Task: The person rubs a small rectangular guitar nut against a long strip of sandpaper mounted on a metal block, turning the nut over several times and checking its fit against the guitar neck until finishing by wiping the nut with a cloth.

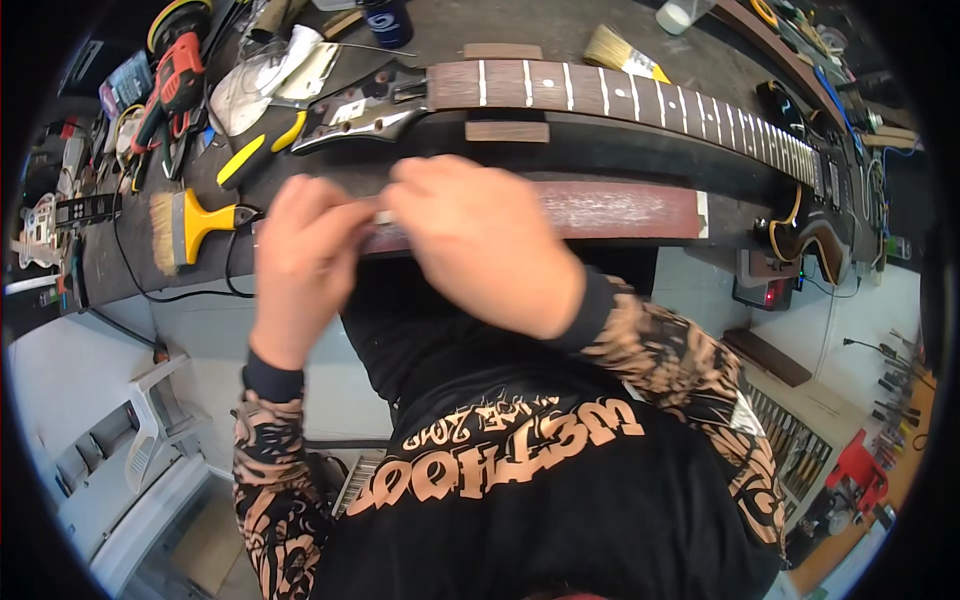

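Both hands meet over a long strip of reddish sandpaper (630,212) at the bench's front edge. Its surface is streaked with white dust. My left hand (303,260) is closed in a pinch at the strip's left part. Beside it my right hand (485,240) has its fingers curled and pressed together. A small pale piece (385,216) shows between the fingertips, mostly covered by them. Beyond the hands lies an electric guitar, its fretboard (650,103) facing up without visible strings and its dark headstock (365,108) toward the left.
A yellow-handled brush (200,222) and yellow-handled pliers (262,150) lie left of my hands. Wooden blocks (507,132) flank the neck. Another brush (622,55), a dark blue cup (388,22) and a red-black power sander (180,80) sit farther back. A black cable (135,275) hangs over the front edge.
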`<action>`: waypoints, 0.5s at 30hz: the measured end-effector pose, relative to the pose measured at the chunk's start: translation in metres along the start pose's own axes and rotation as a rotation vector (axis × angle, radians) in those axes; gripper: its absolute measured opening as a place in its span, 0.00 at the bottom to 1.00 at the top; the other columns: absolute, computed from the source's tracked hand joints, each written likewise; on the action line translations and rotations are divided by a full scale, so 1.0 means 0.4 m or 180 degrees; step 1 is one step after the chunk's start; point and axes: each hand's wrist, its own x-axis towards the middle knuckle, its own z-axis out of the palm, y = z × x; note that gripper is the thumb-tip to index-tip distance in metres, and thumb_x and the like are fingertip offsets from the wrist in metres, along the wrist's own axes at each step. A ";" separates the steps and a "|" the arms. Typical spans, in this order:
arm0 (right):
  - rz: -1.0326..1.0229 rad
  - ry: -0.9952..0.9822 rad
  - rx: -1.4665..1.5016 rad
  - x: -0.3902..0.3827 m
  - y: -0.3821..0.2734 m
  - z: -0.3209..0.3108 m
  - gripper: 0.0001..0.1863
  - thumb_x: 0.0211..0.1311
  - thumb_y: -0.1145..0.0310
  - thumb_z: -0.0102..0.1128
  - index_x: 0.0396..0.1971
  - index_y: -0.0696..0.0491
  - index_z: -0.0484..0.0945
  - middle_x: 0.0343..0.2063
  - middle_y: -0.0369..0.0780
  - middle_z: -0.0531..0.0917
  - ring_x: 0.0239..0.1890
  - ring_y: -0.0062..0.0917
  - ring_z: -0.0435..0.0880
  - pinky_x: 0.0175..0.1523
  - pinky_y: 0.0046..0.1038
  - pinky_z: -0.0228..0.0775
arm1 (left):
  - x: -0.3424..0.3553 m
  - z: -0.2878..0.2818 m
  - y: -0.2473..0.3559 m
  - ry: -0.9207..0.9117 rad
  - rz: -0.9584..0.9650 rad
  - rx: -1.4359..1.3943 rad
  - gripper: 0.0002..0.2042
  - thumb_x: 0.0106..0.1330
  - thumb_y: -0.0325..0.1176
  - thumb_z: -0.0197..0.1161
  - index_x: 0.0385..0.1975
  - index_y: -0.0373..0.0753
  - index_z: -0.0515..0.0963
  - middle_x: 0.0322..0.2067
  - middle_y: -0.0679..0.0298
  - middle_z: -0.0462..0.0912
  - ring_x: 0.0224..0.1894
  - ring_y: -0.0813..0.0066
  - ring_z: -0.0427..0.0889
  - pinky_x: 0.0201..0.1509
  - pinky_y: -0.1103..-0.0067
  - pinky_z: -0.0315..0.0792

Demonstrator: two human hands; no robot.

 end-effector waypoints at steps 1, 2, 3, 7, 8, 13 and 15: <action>0.0102 -0.0096 -0.0026 -0.052 0.049 -0.064 0.06 0.66 0.75 0.73 0.40 0.54 0.85 0.41 0.42 0.88 0.46 0.41 0.93 0.49 0.40 0.88 | 0.027 0.063 0.054 0.0083 0.0013 -0.0121 0.09 0.60 0.18 0.75 0.38 0.35 0.87 0.37 0.57 0.82 0.44 0.51 0.83 0.47 0.59 0.78; 0.0196 -0.0196 -0.0048 -0.101 0.096 -0.139 0.06 0.67 0.76 0.74 0.42 0.55 0.86 0.41 0.43 0.88 0.47 0.43 0.92 0.50 0.42 0.87 | 0.057 0.117 0.106 -0.0042 0.0152 -0.0064 0.05 0.63 0.20 0.73 0.35 0.35 0.83 0.37 0.56 0.80 0.45 0.50 0.83 0.48 0.59 0.79; 0.0388 -0.0228 -0.0159 -0.149 0.127 -0.210 0.06 0.68 0.77 0.74 0.42 0.55 0.87 0.41 0.43 0.87 0.47 0.43 0.92 0.50 0.43 0.87 | 0.098 0.181 0.160 -0.0014 0.0375 -0.0153 0.05 0.64 0.23 0.72 0.33 0.36 0.81 0.38 0.55 0.79 0.46 0.51 0.82 0.50 0.59 0.80; 0.0915 -0.0301 -0.0411 -0.241 0.200 -0.439 0.08 0.67 0.80 0.77 0.43 0.58 0.89 0.40 0.45 0.87 0.46 0.45 0.89 0.50 0.44 0.83 | 0.252 0.364 0.372 0.0384 0.0976 -0.0285 0.05 0.65 0.32 0.73 0.32 0.39 0.84 0.38 0.59 0.82 0.48 0.58 0.84 0.51 0.64 0.81; 0.0947 -0.0285 -0.0390 -0.245 0.204 -0.467 0.08 0.66 0.81 0.78 0.44 0.59 0.90 0.40 0.45 0.87 0.46 0.45 0.90 0.50 0.44 0.82 | 0.275 0.381 0.399 0.0348 0.1006 -0.0322 0.05 0.66 0.32 0.73 0.33 0.39 0.84 0.39 0.60 0.82 0.48 0.59 0.84 0.51 0.64 0.80; 0.1059 -0.0528 -0.0123 -0.190 0.141 -0.370 0.07 0.67 0.81 0.75 0.41 0.59 0.87 0.39 0.47 0.85 0.41 0.49 0.89 0.47 0.44 0.82 | 0.186 0.296 0.272 0.0397 0.0874 -0.0432 0.03 0.64 0.28 0.72 0.34 0.39 0.84 0.40 0.59 0.83 0.50 0.56 0.83 0.55 0.62 0.77; 0.0674 -0.0577 -0.0284 -0.127 0.084 -0.245 0.06 0.69 0.79 0.75 0.42 0.58 0.87 0.41 0.45 0.86 0.41 0.48 0.91 0.45 0.41 0.83 | 0.084 0.198 0.149 0.0259 0.0577 -0.0314 0.05 0.61 0.24 0.71 0.36 0.39 0.84 0.41 0.59 0.82 0.50 0.53 0.83 0.54 0.60 0.74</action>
